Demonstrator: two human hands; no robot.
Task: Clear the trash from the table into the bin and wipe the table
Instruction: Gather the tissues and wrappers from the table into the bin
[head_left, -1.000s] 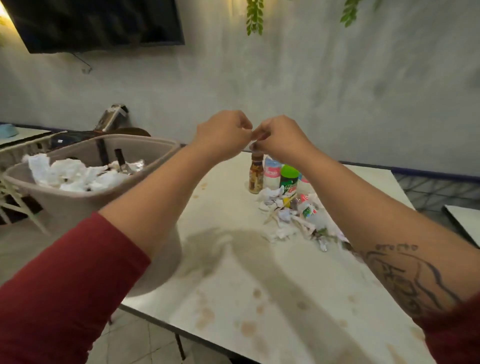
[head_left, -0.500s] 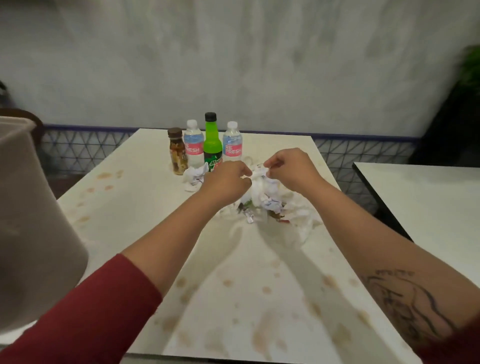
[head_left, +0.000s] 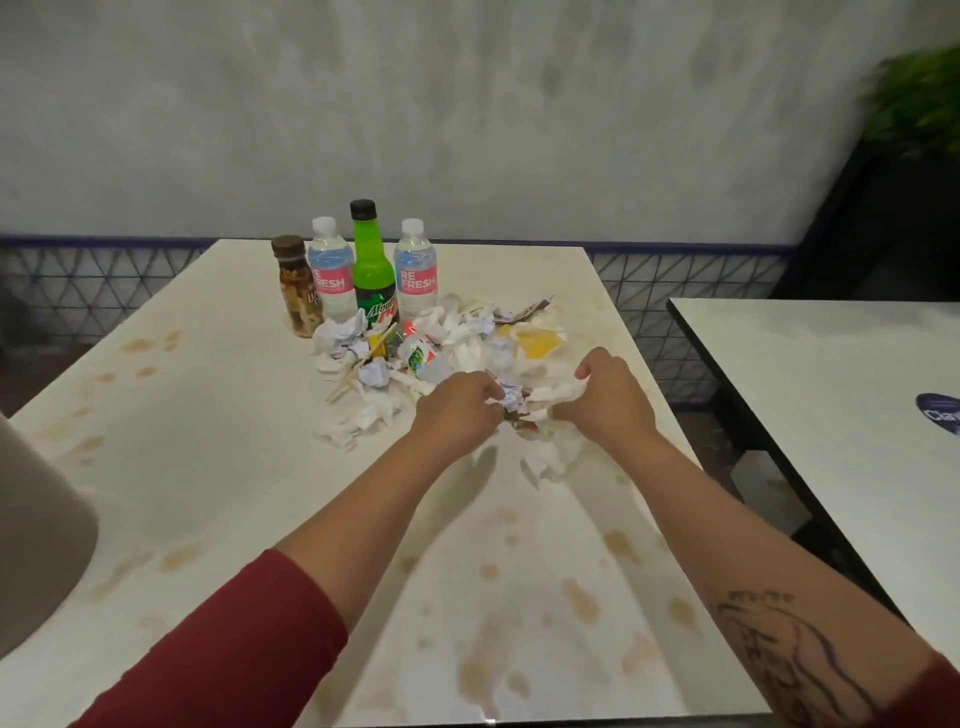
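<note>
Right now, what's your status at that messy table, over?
Left hand pinches crumpled paper, right hand grips tissue. Trash pile mostly on table, unbinned. Four bottles stand behind it; bin at left edge.

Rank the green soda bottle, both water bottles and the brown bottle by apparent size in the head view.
1. green soda bottle
2. left water bottle and right water bottle: alike, so tied
3. brown bottle
All stand in roughly one row, so nearness hardly matters.
</note>
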